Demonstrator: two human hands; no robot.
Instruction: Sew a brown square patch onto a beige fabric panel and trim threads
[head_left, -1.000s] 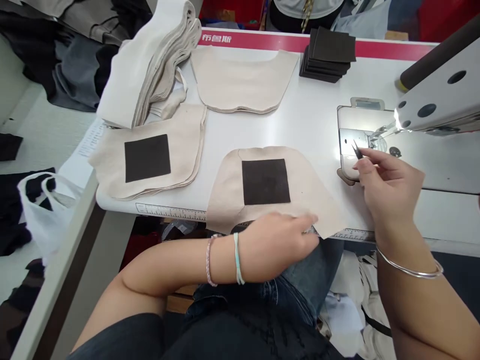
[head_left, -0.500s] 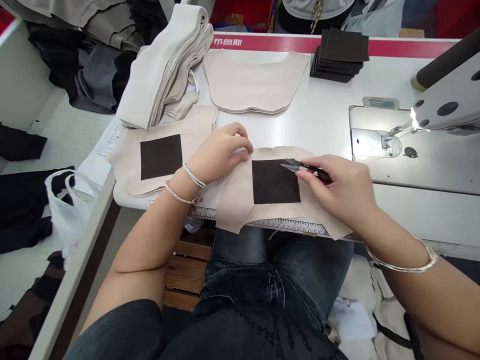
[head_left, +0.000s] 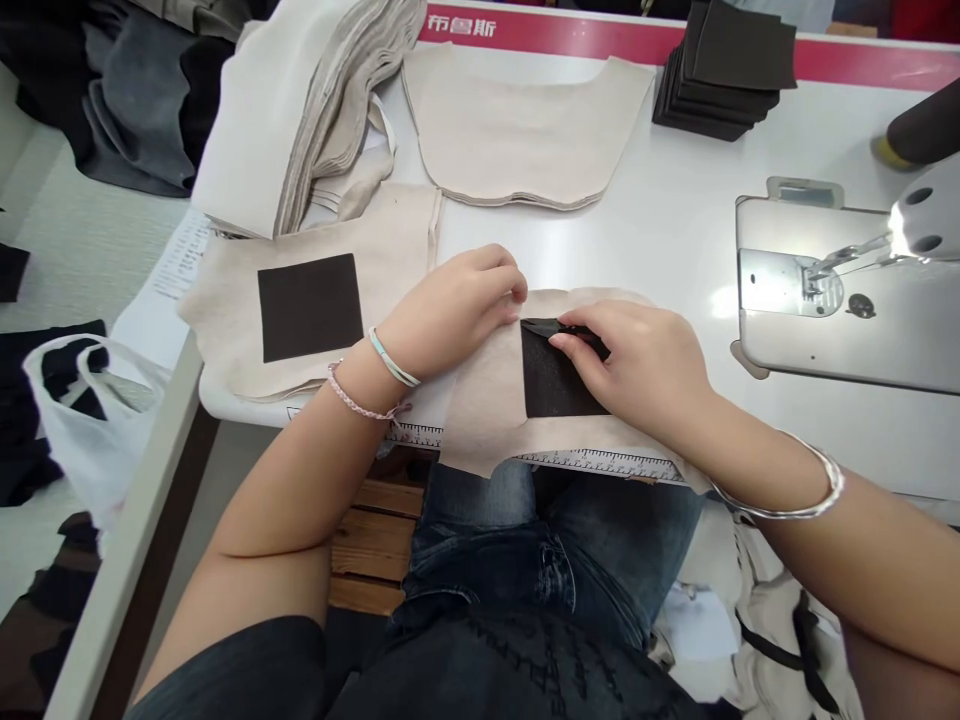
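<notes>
My right hand (head_left: pixel 637 355) grips black thread snips (head_left: pixel 559 327), their tips pointing left at the top left corner of a dark brown square patch (head_left: pixel 559 375). The patch lies on a beige fabric piece (head_left: pixel 487 425) at the table's front edge; my right hand covers part of both. Beside that corner, my left hand (head_left: pixel 480 300) rests at the fabric's upper left edge with fingers pinched together. Whatever is between those fingertips is too small to make out. Another beige piece with a dark patch (head_left: pixel 311 307) lies to the left, partly under my left forearm.
A thick stack of folded pale fabric (head_left: pixel 262 120) stands at the back left. Behind my hands lie beige cut pieces (head_left: pixel 525 130) and a pile of dark squares (head_left: pixel 724 75). The sewing machine's metal plate (head_left: pixel 862 330) is on the right. A ruler strip (head_left: pixel 607 463) runs along the front edge.
My right hand has carried the snips left, from the patch's upper right to its top left corner, near my left fingertips. The left hand stays pinched at the fabric edge. The view has shifted slightly.
</notes>
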